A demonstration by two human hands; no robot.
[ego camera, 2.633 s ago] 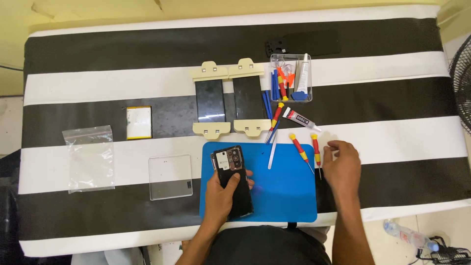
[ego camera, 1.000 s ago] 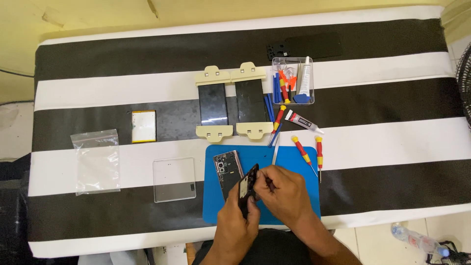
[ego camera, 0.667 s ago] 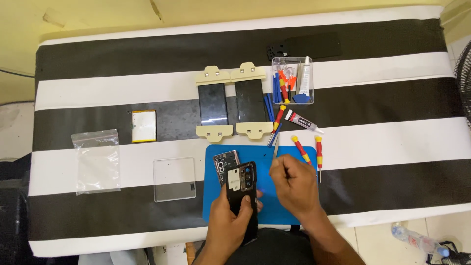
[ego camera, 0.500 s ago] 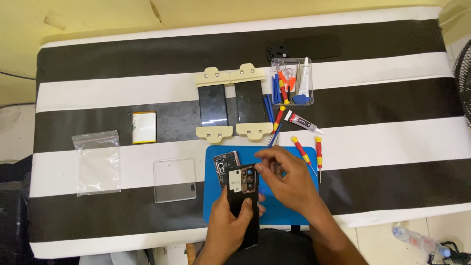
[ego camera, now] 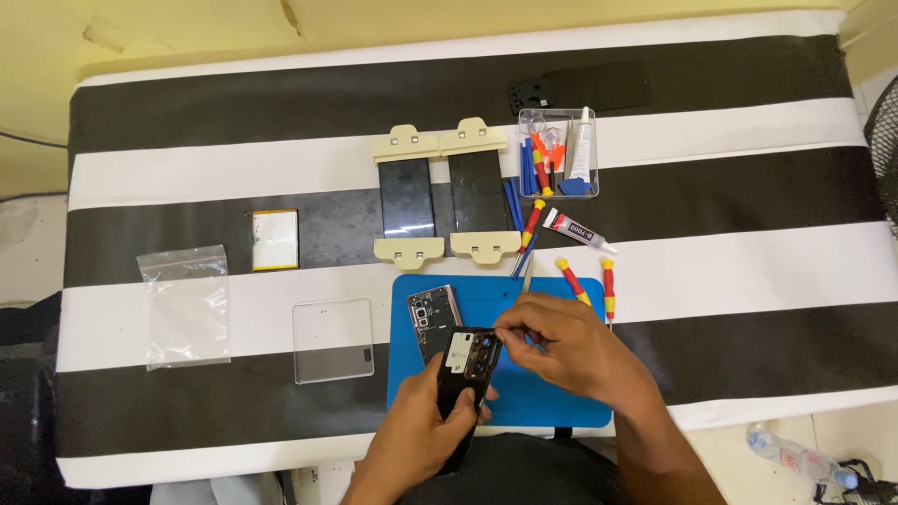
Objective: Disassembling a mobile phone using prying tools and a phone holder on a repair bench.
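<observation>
The left hand (ego camera: 421, 435) is wrapped tight around an opened black phone (ego camera: 465, 369), holding it just above the blue mat (ego camera: 552, 397). The phone's back is off, so a white patch and small round camera holes show. The right hand (ego camera: 571, 351) pinches its fingertips at the phone's top edge; what they hold is too small to tell. A grey inner frame (ego camera: 432, 313) lies on the mat, beside the phone.

Tabletop (ego camera: 748, 281): broad black and white stripes. Rectangular rubber work mat (ego camera: 552, 397): blue. Small screwdrivers (ego camera: 572, 281): red with yellow ends. Flat battery (ego camera: 276, 239): white, yellow-edged. Opened phone body (ego camera: 468, 369): black.
</observation>
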